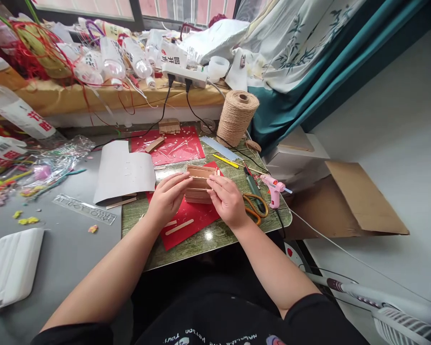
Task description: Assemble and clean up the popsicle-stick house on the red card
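Note:
A small open box made of wooden craft sticks [198,195] sits over a red sheet [197,221] on the green table. My left hand [168,197] grips its left end, fingertips on the upper edge. At the right end my right hand [228,200] has its fingers bent and pressed against the box. The thumbs and part of both ends are hidden. Loose craft sticks [179,226] lie on the red sheet below my left hand. Orange-handled scissors [255,208] rest just right of my right hand.
A pink glue gun [274,189], a green-handled tool [254,189] and a yellow pen [225,161] lie on the right. Behind stands a twine spool [238,117]. White paper [125,172] is at the left, and black cables [197,115] cross the back.

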The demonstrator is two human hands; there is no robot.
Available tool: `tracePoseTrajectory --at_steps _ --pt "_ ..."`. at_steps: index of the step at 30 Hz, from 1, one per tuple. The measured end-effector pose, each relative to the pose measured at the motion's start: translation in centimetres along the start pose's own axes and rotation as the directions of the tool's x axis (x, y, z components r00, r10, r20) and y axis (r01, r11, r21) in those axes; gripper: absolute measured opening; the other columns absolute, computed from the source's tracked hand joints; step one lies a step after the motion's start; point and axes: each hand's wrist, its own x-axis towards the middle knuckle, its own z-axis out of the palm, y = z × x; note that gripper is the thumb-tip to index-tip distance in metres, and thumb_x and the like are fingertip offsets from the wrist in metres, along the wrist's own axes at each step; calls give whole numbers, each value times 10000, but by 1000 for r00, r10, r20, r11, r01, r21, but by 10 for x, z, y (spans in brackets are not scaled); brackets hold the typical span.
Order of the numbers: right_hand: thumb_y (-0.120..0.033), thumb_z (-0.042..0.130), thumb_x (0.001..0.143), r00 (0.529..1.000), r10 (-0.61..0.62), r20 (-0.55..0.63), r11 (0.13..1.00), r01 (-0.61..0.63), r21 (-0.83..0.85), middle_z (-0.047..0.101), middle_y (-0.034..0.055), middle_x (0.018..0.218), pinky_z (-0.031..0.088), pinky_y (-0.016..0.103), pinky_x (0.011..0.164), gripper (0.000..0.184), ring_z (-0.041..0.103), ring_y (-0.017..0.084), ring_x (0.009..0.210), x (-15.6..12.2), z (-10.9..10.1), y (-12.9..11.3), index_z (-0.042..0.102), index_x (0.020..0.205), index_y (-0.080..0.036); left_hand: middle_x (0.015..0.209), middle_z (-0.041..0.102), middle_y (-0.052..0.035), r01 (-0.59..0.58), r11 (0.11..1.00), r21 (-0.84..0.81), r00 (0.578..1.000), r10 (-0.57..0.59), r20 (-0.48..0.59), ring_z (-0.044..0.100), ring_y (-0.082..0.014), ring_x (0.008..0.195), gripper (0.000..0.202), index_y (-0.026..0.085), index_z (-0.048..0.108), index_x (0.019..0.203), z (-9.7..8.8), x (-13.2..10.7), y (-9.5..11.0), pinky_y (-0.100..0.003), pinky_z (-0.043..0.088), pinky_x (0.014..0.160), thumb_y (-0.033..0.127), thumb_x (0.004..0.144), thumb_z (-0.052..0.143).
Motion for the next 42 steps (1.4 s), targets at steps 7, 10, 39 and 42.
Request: tracePoseTrajectory --at_steps 7,10,39,42 --pt "-321 524 1120 1000 -22 -6 999 22 32 731 112 1474 512 550 1265 370 652 262 1438 -1 3 8 740 1414 -261 1579 647 -88 15 999 -42 998 -13 54 598 -271 1503 490 348 565 1591 5 2 2 -542 526 1251 229 1117 522" --pt "-328 522 1118 1000 -4 28 1000 3 29 720 97 1497 495 567 1280 384 628 265 1471 -2 2 10 719 1444 -279 1563 661 -77 9 1000 -29 998 -8 55 597 -269 1501 518 359 554 1595 5 2 2 -541 520 1253 205 1100 554" --pt "-294 524 1116 970 -79 230 989 46 144 749 48 1438 506 526 1274 331 656 239 1420 16 -38 15 745 1363 -296 1537 642 -86 84 996 -15 991 -82 105 627 -265 1417 435 361 626 1518 5 2 4 -505 522 1204 240 1117 507" --pt "-325 547 1104 979 -13 205 979 -29 202 622 51 1616 433 490 1334 480 551 225 1540 7 -36 11 573 1582 -291 1490 674 -91 69 997 26 995 -71 73 627 -286 1389 430 354 634 1502 5 -1 3 -537 507 1200 246 1098 529"
